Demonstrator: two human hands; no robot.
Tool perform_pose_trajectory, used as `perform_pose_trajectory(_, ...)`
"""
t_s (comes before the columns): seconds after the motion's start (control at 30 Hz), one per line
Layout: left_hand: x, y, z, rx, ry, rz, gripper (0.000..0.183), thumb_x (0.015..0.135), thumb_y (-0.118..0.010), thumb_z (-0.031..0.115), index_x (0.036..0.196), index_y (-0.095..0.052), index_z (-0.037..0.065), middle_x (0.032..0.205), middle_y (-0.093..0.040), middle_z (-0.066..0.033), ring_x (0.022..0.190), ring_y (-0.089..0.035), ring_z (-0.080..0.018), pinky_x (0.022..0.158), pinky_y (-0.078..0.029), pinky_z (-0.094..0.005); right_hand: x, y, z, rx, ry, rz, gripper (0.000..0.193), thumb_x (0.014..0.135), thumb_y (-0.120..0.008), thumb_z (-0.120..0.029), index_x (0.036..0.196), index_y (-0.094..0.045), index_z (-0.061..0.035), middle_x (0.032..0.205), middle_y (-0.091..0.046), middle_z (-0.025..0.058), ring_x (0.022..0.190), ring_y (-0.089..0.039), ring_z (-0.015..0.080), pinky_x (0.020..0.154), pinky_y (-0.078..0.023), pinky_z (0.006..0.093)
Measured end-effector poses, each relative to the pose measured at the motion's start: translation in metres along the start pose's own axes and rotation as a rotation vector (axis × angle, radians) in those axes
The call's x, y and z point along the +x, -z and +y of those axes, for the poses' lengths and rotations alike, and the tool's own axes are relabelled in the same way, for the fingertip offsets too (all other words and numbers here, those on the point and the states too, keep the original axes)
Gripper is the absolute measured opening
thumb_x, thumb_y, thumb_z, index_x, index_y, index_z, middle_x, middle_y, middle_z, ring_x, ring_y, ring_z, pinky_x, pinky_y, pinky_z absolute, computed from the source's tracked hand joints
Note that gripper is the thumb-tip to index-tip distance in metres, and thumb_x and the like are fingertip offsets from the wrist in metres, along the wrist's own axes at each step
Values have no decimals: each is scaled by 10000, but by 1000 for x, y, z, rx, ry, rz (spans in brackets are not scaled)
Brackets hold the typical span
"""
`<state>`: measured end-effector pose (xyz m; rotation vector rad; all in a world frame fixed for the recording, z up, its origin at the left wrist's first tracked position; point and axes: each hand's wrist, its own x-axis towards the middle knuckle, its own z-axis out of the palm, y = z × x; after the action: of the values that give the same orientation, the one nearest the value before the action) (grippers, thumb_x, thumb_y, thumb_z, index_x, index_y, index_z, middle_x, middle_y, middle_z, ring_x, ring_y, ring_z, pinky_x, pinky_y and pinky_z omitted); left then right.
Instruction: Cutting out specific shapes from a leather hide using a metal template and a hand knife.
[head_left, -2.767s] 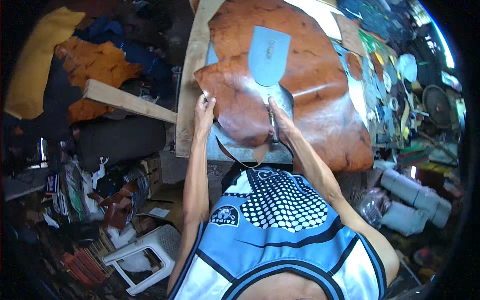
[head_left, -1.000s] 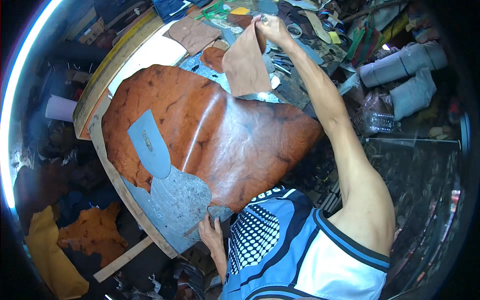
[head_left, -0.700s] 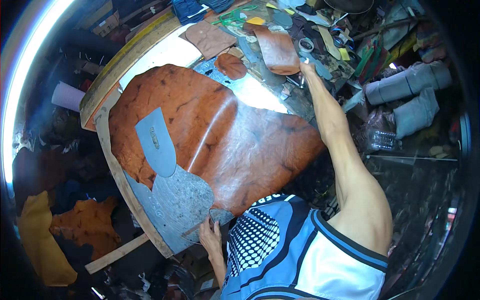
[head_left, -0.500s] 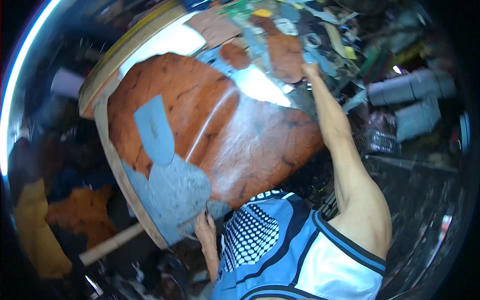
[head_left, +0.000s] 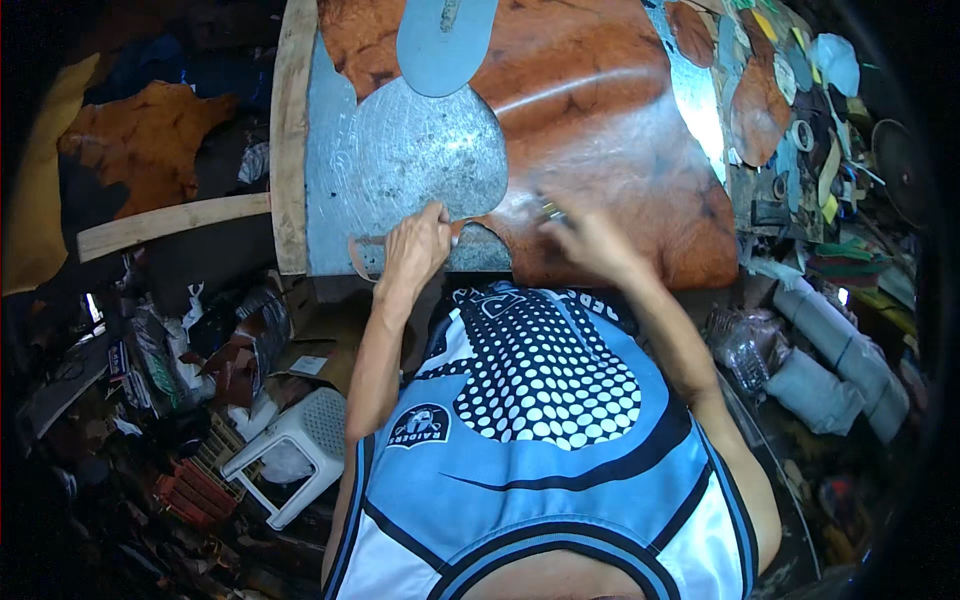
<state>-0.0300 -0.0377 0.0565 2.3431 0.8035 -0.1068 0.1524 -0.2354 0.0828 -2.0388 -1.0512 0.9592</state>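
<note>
A large glossy brown leather hide (head_left: pixel 620 130) covers much of the worktable. Beside its curved cut edge, bare grey metal sheet (head_left: pixel 425 150) shows. My left hand (head_left: pixel 415 248) is closed over a narrow brown leather strip (head_left: pixel 368 243) by the table's near edge; one end of the strip curls out to the left. A blue-grey flat pattern piece (head_left: pixel 447 48) with a rounded end lies partly on the hide. My right hand (head_left: pixel 590 243) hovers above the hide's near part, its fingers blurred. Something small, banded and yellowish shows at its fingertips, too unclear to name.
A wooden rail (head_left: pixel 291 140) borders the table's left side. Leather scraps (head_left: pixel 757 115) and a tape ring (head_left: pixel 802 136) crowd the right. A white plastic stool (head_left: pixel 300 450) stands below left; wrapped rolls (head_left: pixel 840 345) lie at the right. Another brown hide (head_left: pixel 150 145) hangs far left.
My right hand has come back from the scraps at the table's far side to over the hide near my left hand. The view has turned; my left hand stays by the near edge.
</note>
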Motion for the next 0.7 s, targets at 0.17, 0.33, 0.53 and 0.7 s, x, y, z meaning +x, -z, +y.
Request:
perform_pose_trajectory(0.17,31,-7,0,26,-167,-123,286,871,-602,281,903,-615,-3,743,-644,-269,728,-644,-441,667,-500,-510,-9,-80,-10,-5,-46,135,390,901,-598,-135,1282,-549,-62,1106,-631,237,1000,-613,411,868,-491,458)
perform_pose_trajectory(0.33,46,-28,-15,76,-250,-238,392,814,-675,393,855,-643,4,747,-669,-227,731,-664,-404,673,-507,-485,-11,-106,-13,-88,-43,314,304,914,-564,-134,1213,-569,-79,1051,-595,190,866,-631,419,733,-532,483)
perform_pose_trajectory(0.53,55,-33,-11,98,-201,-270,457,766,-692,447,813,-682,-8,774,-680,-239,763,-678,-397,681,-521,-483,-15,-125,-29,-153,-165,416,291,919,-559,-131,1205,-572,-82,983,-566,196,820,-621,425,688,-525,498)
perform_pose_trajectory(0.7,64,-38,-16,122,-288,-256,469,772,-683,449,836,-698,-15,785,-680,-251,753,-673,-414,695,-531,-490,-31,-138,-40,-211,-249,439,283,920,-562,-133,1197,-572,-76,964,-556,197,819,-617,428,689,-522,498)
